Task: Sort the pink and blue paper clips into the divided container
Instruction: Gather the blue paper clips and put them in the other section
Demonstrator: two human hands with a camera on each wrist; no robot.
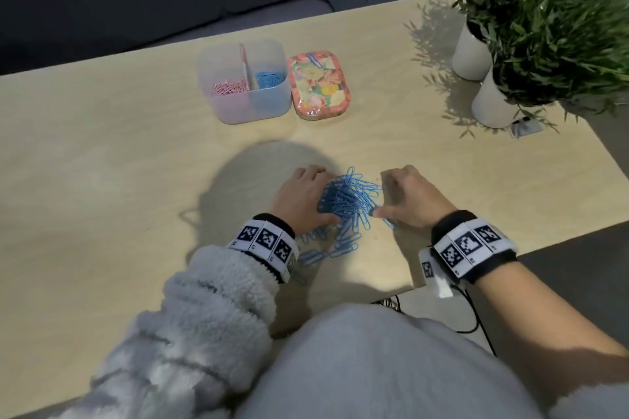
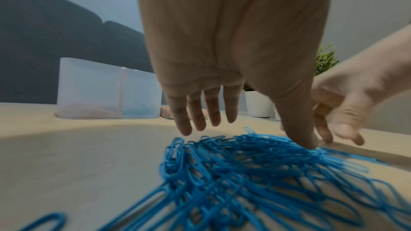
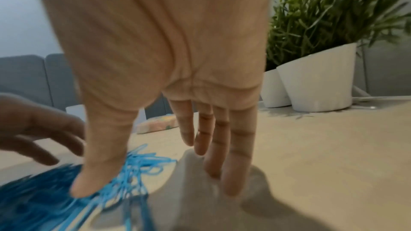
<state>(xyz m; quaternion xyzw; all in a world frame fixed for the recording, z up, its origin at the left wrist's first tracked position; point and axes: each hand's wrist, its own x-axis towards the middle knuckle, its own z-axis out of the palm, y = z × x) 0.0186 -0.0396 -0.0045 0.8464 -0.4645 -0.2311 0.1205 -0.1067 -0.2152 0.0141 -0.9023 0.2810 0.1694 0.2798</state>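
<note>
A heap of blue paper clips [image 1: 347, 204] [image 2: 244, 173] [image 3: 44, 191] lies on the wooden table near its front edge. My left hand [image 1: 304, 196] [image 2: 233, 115] is on the heap's left side with straight, spread fingers and its thumb touching the clips. My right hand [image 1: 405, 196] [image 3: 166, 164] flanks the heap's right side, fingers straight, thumb on the clips. Neither hand holds a clip. The translucent divided container [image 1: 243, 78] [image 2: 106, 92] stands farther back, with pink clips [image 1: 229, 87] in its left compartment and blue clips [image 1: 269, 78] in its right.
A floral tin [image 1: 318, 83] with one blue clip on top sits right of the container. Two white pots with green plants [image 1: 490, 78] [image 3: 315, 80] stand at the back right. The table's front edge [image 1: 476, 257] runs just below my right wrist.
</note>
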